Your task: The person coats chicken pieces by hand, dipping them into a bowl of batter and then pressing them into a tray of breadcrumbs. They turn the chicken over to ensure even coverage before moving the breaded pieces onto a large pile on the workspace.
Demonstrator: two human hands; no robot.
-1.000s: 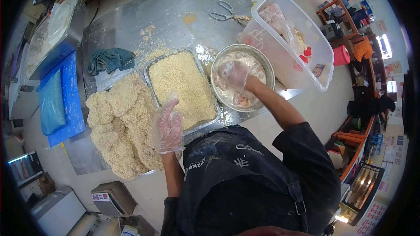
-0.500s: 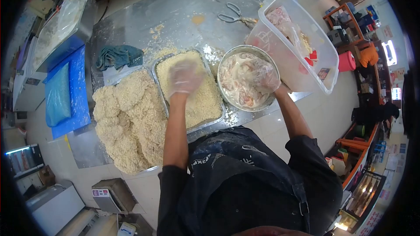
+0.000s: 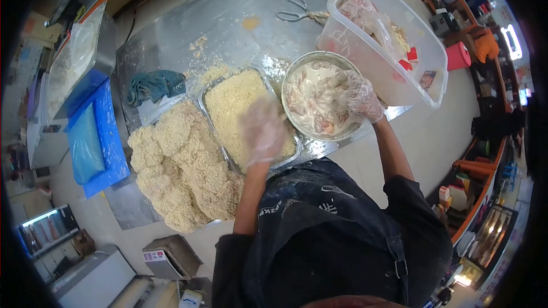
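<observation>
My left hand [image 3: 264,131], in a clear plastic glove, is over the right part of a metal tray [image 3: 204,104] of pale breadcrumbs [image 3: 235,100]. Motion smears its fingers, so their state does not show. To the right, a round metal bowl [image 3: 289,74] holds raw meat pieces [image 3: 311,100] in whitish batter. My gloved right hand [image 3: 365,101] reaches over the bowl's right side, its curled fingers down among the coated pieces. Batter hides what lies between them. Left of the tray is a large heap of crumb-coated pieces [image 3: 185,165].
A clear plastic bin [image 3: 379,60] with bagged contents stands beyond the bowl. Scissors [image 3: 297,10] lie on the metal table [image 3: 228,23]. A dark green cloth [image 3: 155,86] is behind the heap. A blue bag [image 3: 85,145] lies at the left.
My left hand has moved right and nearer to me over the breadcrumbs. My right hand stays in the bowl, its fingers slightly shifted. The whole view has tilted a little.
</observation>
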